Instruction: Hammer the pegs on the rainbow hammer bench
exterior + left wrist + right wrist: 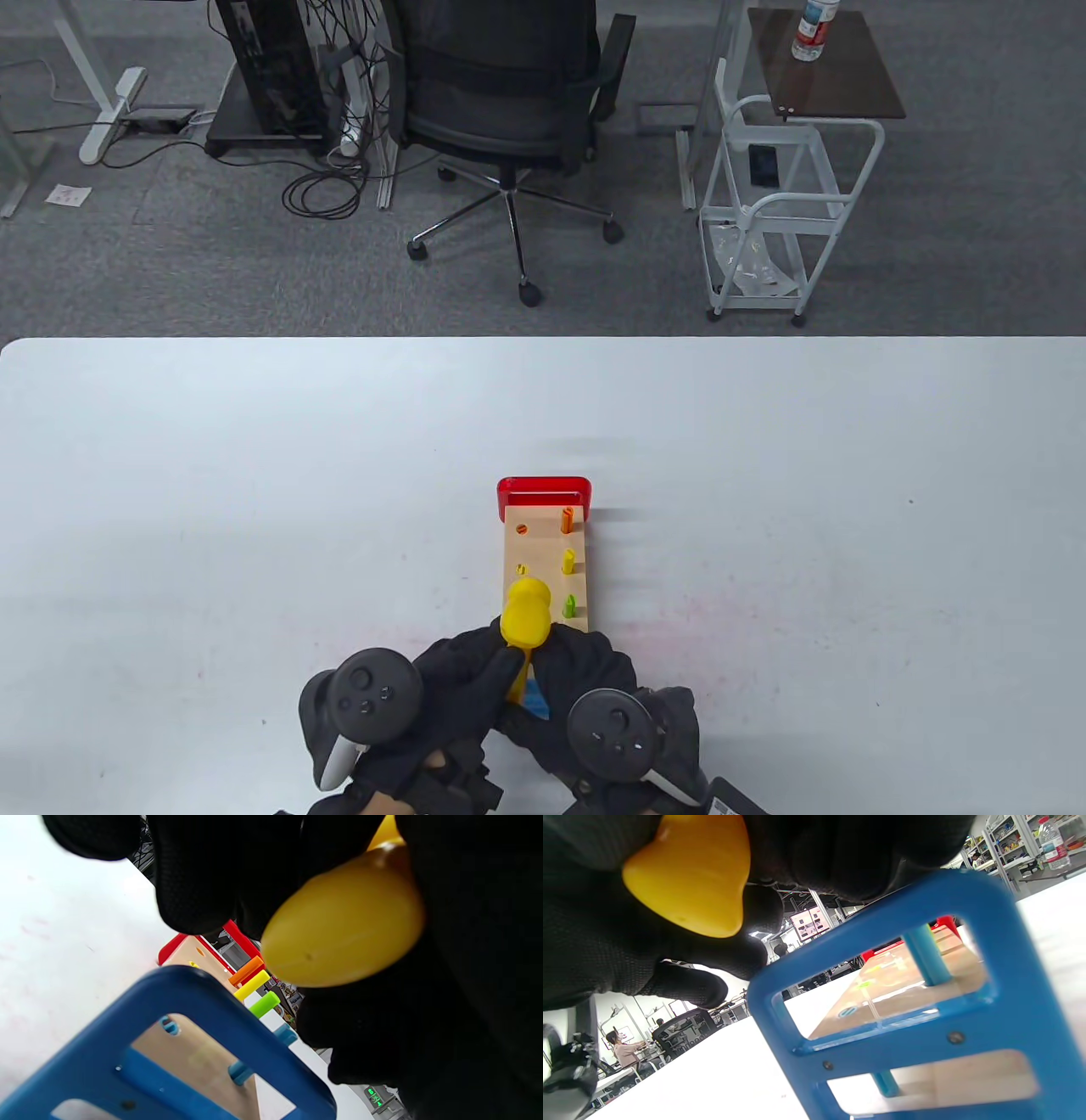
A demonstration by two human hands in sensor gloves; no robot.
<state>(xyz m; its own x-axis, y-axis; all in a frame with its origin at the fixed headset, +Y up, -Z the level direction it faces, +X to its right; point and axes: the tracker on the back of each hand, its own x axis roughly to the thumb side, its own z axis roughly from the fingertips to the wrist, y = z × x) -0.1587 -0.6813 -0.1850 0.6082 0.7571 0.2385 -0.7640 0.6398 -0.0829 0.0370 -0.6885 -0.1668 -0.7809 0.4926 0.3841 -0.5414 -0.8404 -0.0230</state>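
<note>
Office or lab workspace: indicated by grey carpet, swivel chair, computer tower with cables, wheeled cart, white table.

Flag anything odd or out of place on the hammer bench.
Nothing damaged or spilled. The bench sits squarely; its right-row pegs, like the orange one, stand raised while the left-row ones sit flush. Both hands hold the yellow hammer.

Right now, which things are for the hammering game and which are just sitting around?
For the game:
- yellow hammer, held by both hands: left hand, right hand
- hammer bench
- orange peg, yellow peg, green peg, sticking up

Just sitting around:
- office chair
- white cart
- water bottle
</note>
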